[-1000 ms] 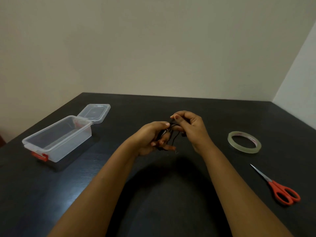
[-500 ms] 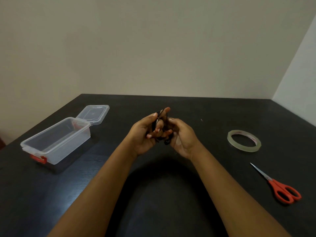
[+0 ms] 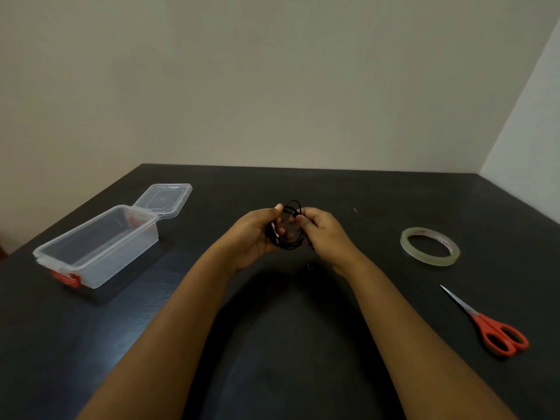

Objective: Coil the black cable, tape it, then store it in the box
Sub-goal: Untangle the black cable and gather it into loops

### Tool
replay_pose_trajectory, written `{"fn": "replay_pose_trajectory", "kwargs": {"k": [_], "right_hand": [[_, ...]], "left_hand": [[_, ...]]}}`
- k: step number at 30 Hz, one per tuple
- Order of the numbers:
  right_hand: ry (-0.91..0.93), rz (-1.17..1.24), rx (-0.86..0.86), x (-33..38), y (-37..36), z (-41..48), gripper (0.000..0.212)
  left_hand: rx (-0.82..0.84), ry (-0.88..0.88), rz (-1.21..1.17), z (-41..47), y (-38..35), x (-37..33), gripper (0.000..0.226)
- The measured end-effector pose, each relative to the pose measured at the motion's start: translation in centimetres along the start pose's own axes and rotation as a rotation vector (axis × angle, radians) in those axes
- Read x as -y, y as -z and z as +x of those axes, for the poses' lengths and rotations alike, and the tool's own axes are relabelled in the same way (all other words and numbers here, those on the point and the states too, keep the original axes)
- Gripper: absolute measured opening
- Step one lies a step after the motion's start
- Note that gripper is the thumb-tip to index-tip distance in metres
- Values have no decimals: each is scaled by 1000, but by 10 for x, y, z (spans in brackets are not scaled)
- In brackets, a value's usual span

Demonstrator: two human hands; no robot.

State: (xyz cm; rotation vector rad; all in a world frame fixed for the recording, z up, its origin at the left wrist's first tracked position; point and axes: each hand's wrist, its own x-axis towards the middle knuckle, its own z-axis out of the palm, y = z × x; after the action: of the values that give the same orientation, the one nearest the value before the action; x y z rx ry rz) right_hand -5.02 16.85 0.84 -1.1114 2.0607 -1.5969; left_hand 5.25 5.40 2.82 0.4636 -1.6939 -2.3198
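Two bare forearms reach in from the near edge and converge toward the middle. The left hand (image 3: pixel 254 234) and right hand (image 3: pixel 325 234) meet with palms facing each other and fingers curled, each pinching one side of a small coiled black cable (image 3: pixel 288 237).

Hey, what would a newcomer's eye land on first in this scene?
The left hand and right hand meet in the centre, holding a coiled black cable between them. A clear box stands open on the left. On the right lie the tape and, nearer the person, orange scissors.
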Motion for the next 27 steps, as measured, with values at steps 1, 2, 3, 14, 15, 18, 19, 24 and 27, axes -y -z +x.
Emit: {"fn": "replay_pose_trajectory", "kwargs": {"k": [1, 2, 3, 14, 15, 18, 19, 24, 27], "right_hand": [[16, -39, -22, -2, -1, 1, 21], [29, -86, -40, -3, -2, 1, 22], [43, -135, -48, -4, -2, 1, 22], [83, -236, 131, -3, 3, -1, 36], [66, -203, 141, -3, 4, -1, 36], [-3, -147, 159, -8, 3, 0, 35], [-30, -133, 166, -8, 3, 0, 34], [-83, -14, 192, -9, 2, -1, 26], [-112, 33, 184, -11, 2, -2, 27]], "left_hand": [[-7, -2, 50, 2, 1, 1, 25], [-13, -2, 89, 3, 3, 2, 25], [-17, 4, 121, 3, 4, 2, 26], [-114, 32, -79, 2, -8, 3, 28], [-115, 24, -106, 3, -8, 4, 29], [-130, 13, -195, 7, -8, 8, 28], [-135, 13, -217, 7, -7, 9, 28], [-138, 12, -228, 8, -7, 11, 26], [-165, 6, -197, 10, -12, 14, 28]]}}
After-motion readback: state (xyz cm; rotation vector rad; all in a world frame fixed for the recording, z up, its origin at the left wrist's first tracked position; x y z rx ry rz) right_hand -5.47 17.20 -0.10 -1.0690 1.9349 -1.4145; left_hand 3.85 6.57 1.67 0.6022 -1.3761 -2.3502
